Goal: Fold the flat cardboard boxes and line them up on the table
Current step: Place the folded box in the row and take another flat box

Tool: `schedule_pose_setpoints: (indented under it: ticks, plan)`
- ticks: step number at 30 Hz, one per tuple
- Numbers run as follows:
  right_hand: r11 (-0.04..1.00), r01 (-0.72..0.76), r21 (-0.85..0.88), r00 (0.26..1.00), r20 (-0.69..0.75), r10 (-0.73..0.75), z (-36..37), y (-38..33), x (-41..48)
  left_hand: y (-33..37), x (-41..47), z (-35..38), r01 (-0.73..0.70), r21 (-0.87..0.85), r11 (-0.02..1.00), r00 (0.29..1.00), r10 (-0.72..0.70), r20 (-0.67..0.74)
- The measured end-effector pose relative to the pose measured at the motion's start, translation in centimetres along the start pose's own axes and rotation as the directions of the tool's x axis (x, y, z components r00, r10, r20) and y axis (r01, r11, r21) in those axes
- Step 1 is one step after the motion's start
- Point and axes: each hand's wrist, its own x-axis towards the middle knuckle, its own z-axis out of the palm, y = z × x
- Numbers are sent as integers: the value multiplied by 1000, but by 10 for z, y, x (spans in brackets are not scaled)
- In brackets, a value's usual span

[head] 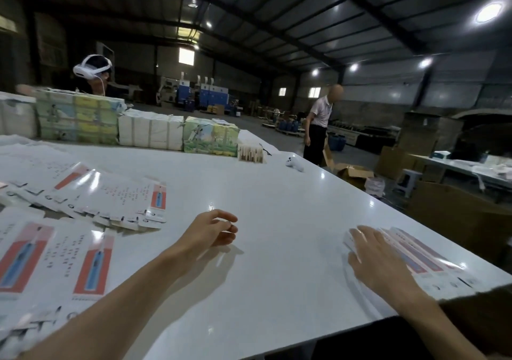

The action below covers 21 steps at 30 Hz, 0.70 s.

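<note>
Dim warehouse hall; one white table point(277, 193). Flat boxes point(110, 193): two fanned heaps on the left side, sheets overlapping, count not readable. Folded boxes point(424, 254): one row along the right edge near the front corner, count blurred. Right hand point(379, 260) lies flat on that row, fingers straight. Left hand point(213, 232) hovers over the bare middle, fingers loosely curled, holding nothing. Four wrapped bundles point(77, 118) line the far edge. One open carton point(354, 171) on the floor, contents unseen

White-red flat boxes point(55, 254) fanned left; folded boxes point(421, 251) rowed right.
</note>
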Motion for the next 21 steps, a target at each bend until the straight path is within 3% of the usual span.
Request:
schedule_pose_setpoints:
  ticks: [6,9,11,17,21]
  plan:
    - [931,340,129,938,-115,-327,-3,-120,40,3,-6,0,-30,57,998,999,31,-12]
    - [871,446,207,894,-153,-422,0,-184,55,3,-9,1,-42,168,985,993,60,-103]
    - [845,457,278,889,-160,-428,8,-217,61,4,-7,-3,-46,339,940,975,116,-190]
    - [817,437,377,895,-92,-436,43,-244,67,31,-7,-30,84,739,669,942,188,-277]
    - [799,468,377,878,-97,-468,51,-239,72,65,-24,-67,235,921,312,965,42,-260]
